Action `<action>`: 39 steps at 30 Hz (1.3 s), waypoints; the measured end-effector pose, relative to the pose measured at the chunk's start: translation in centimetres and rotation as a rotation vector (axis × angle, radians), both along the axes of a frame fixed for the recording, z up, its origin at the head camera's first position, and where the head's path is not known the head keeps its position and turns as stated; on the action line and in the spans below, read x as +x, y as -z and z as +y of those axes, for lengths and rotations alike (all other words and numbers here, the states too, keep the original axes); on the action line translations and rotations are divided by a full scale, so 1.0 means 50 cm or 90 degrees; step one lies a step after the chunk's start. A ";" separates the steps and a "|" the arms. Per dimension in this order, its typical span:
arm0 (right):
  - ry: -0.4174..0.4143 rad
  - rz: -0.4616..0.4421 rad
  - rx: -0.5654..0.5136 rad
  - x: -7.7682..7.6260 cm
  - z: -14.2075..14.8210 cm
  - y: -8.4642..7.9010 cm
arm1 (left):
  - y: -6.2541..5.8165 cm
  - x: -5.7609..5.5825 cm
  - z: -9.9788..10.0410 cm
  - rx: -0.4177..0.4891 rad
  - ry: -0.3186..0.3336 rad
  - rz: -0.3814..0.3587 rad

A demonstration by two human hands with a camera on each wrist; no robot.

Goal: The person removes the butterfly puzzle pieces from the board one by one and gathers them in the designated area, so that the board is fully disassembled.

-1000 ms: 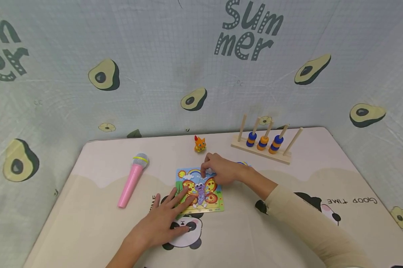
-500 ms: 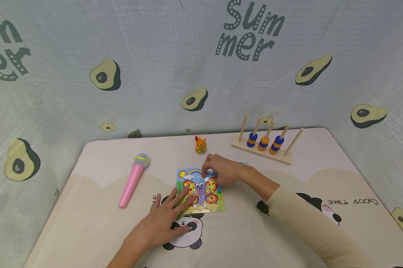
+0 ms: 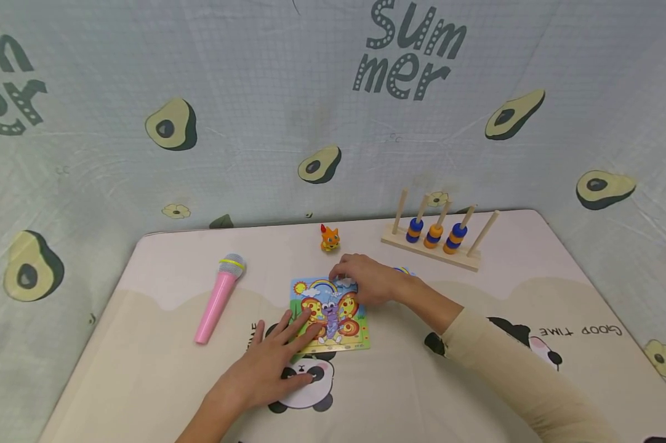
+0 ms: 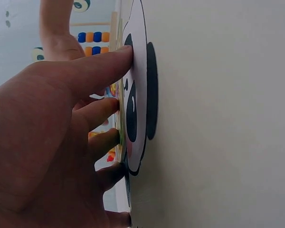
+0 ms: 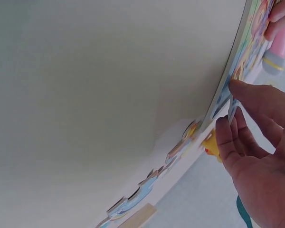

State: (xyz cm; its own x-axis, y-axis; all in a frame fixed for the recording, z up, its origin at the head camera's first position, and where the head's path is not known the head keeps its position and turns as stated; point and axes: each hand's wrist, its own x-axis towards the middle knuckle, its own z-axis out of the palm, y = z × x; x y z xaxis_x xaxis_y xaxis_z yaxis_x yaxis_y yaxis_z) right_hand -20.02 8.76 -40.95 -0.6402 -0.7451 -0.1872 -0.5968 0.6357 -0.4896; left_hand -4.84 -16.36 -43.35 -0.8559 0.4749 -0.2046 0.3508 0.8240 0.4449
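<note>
A butterfly jigsaw puzzle [image 3: 333,329] lies flat in the middle of the table. My left hand [image 3: 274,366] rests over its lower left corner with fingers spread, thumb on the cloth; the left wrist view shows the fingertips [image 4: 113,137] touching the board. My right hand [image 3: 369,280] is at the puzzle's upper right corner. In the right wrist view its thumb and fingers pinch a thin puzzle piece [image 5: 232,108], held on edge close to the board. The hand covers part of that corner in the head view.
Loose puzzle pieces [image 5: 137,194] lie beyond the right hand. Behind stand an orange fox figure [image 3: 330,239] and a wooden peg rack [image 3: 429,247] with blue and orange rings. A pink toy microphone [image 3: 218,301] lies at left. A printed cloth wall [image 3: 244,184] rises behind the table.
My right fingertips have shifted back from the butterfly's antennae towards the puzzle's top edge, uncovering more of the printed sky. My left hand stays put.
</note>
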 end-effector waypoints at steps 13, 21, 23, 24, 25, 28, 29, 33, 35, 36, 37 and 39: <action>0.012 0.020 -0.030 0.001 0.014 -0.003 | 0.004 -0.005 0.006 -0.001 0.006 -0.001; 0.030 0.008 -0.063 -0.007 0.052 -0.006 | -0.002 -0.006 0.007 -0.001 0.006 -0.003; 0.034 0.006 -0.066 -0.009 0.066 -0.006 | -0.003 -0.006 0.007 0.001 0.005 -0.005; 0.036 0.006 -0.067 -0.011 0.073 -0.006 | -0.003 -0.006 0.007 0.000 0.003 -0.008; 0.038 0.006 -0.069 -0.011 0.081 -0.006 | -0.003 -0.006 0.007 0.001 0.004 -0.008; 0.047 0.005 -0.077 -0.012 0.103 -0.007 | -0.003 -0.005 0.007 0.000 0.006 -0.003; 0.051 0.008 -0.078 -0.012 0.110 -0.007 | -0.004 -0.004 0.007 0.000 0.007 -0.001; 0.065 0.025 -0.079 -0.010 0.140 -0.008 | -0.005 -0.003 0.007 0.004 0.010 0.004; 0.075 0.031 -0.077 -0.008 0.155 -0.008 | -0.005 -0.002 0.007 0.004 0.009 0.004; 0.078 0.031 -0.077 -0.008 0.161 -0.009 | -0.005 -0.001 0.006 0.004 0.009 0.003; 0.082 0.029 -0.079 -0.008 0.168 -0.009 | -0.005 0.000 0.005 0.004 0.007 0.003; 0.088 0.024 -0.080 -0.008 0.180 -0.011 | -0.005 0.001 0.002 0.002 0.005 0.004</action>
